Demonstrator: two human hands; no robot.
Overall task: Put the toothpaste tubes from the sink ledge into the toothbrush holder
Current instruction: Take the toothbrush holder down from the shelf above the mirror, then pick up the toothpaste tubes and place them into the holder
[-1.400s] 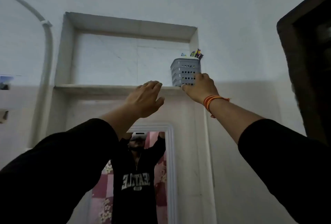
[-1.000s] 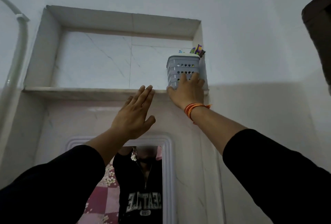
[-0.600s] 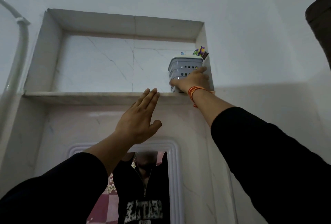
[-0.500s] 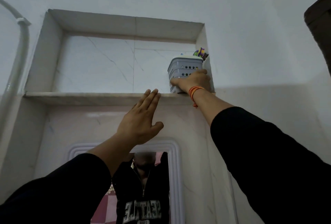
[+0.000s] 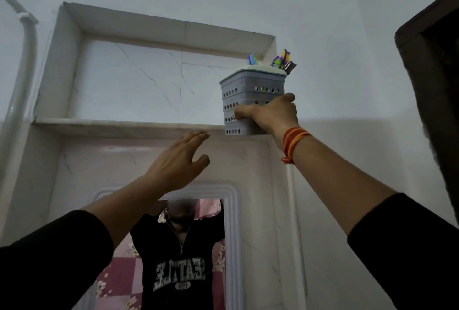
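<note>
A grey perforated toothbrush holder (image 5: 250, 88) is at the right end of a high marble wall niche, its base level with the niche ledge (image 5: 119, 128). My right hand (image 5: 269, 113), with orange threads at the wrist, grips its lower part. Colourful brush ends (image 5: 280, 60) stick out of its top. My left hand (image 5: 177, 164) is raised just below the ledge, fingers spread, holding nothing. No toothpaste tube is visible.
A white-framed mirror (image 5: 229, 223) below the niche reflects a person in a black top. A white pipe (image 5: 23, 61) runs up the left wall. A dark door frame (image 5: 427, 91) stands at the right.
My right hand has wrapped around the holder and drawn it forward to the ledge's front edge. My left hand stays raised below the ledge.
</note>
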